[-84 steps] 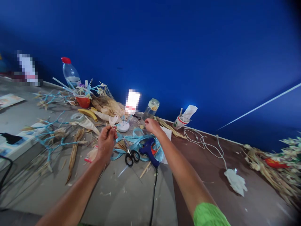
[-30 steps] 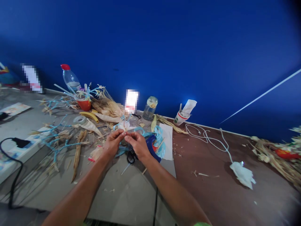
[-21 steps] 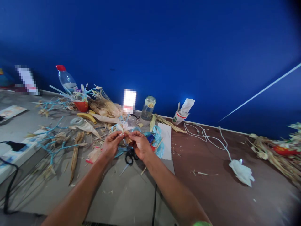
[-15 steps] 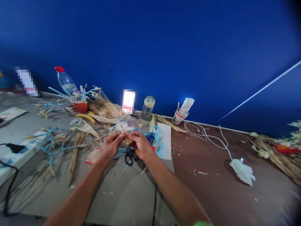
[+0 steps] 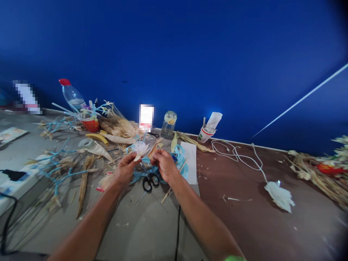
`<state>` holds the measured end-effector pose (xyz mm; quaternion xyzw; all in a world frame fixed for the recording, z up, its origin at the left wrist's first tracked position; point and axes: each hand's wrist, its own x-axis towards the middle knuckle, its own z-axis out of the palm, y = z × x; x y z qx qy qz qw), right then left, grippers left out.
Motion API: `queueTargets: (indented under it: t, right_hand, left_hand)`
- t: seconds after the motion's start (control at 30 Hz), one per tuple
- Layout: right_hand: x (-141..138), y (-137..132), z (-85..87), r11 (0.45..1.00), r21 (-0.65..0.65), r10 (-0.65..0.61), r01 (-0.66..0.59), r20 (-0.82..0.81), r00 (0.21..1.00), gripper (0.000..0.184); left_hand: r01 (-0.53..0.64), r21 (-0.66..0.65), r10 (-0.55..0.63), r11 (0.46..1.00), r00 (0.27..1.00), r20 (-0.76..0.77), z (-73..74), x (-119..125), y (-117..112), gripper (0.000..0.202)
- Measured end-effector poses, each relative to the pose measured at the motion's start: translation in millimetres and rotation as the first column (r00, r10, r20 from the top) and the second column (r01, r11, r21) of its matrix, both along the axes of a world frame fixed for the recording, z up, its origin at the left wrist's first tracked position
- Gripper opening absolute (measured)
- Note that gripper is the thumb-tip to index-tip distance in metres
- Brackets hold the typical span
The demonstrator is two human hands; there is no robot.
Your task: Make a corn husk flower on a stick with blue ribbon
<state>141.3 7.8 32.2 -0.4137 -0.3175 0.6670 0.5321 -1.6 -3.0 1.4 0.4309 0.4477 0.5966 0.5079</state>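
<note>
My left hand (image 5: pixel 123 170) pinches the base of a pale corn-husk flower (image 5: pixel 139 148), holding it up over the table. My right hand (image 5: pixel 164 165) is closed on a thin tan husk strip (image 5: pixel 153 148) that points up toward the flower. Both hands meet above black scissors (image 5: pixel 148 181) and tangled light-blue ribbon (image 5: pixel 179 154). A black cord (image 5: pixel 177 232) runs from under my right wrist toward me.
Dried husks (image 5: pixel 119 125), blue-wrapped stems (image 5: pixel 58 166), a red cup (image 5: pixel 91 124), a red-capped bottle (image 5: pixel 70 95), a glass jar (image 5: pixel 168 124) and a paper cup (image 5: pixel 205 134) line the blue wall. A white cable (image 5: pixel 244 159) ends at a white husk flower (image 5: pixel 279 195). More husks (image 5: pixel 320 174) pile up at far right.
My right hand came back from the far side of the ribbon to meet the left. The flower has since risen a little and the husk strip now shows in my right fingers.
</note>
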Motion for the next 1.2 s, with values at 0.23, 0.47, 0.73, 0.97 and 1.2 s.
queueTargets:
  t: [0.23,0.47,0.73,0.97,1.2]
  right_hand:
    - [-9,-6,1.9,0.998,0.057,-0.024,0.022,0.039,0.999,0.019]
    - [-11,-10,8.0,0.995,0.097,-0.036,0.030,0.066,0.997,0.015]
    - [-11,-13,11.8,0.991,0.132,0.020,-0.020,0.002,1.000,0.015]
    - [-11,-14,10.5,0.991,0.126,0.045,-0.042,-0.019,0.999,0.016]
    - [-10,-11,9.1,0.993,0.117,0.028,-0.026,-0.010,1.000,0.020]
  left_hand:
    - [0.021,-0.003,-0.020,1.000,0.997,0.080,-10.0,-3,3,0.026]
    - [0.121,0.034,-0.125,0.992,0.978,0.169,-11.0,0,3,0.045]
    - [0.213,-0.014,-0.206,0.977,0.958,0.198,-2.7,4,-1,0.032]
    - [0.252,-0.039,-0.237,0.967,0.945,0.226,5.1,4,-3,0.028]
    - [0.188,-0.014,-0.186,0.982,0.978,0.097,2.0,1,0,0.025]
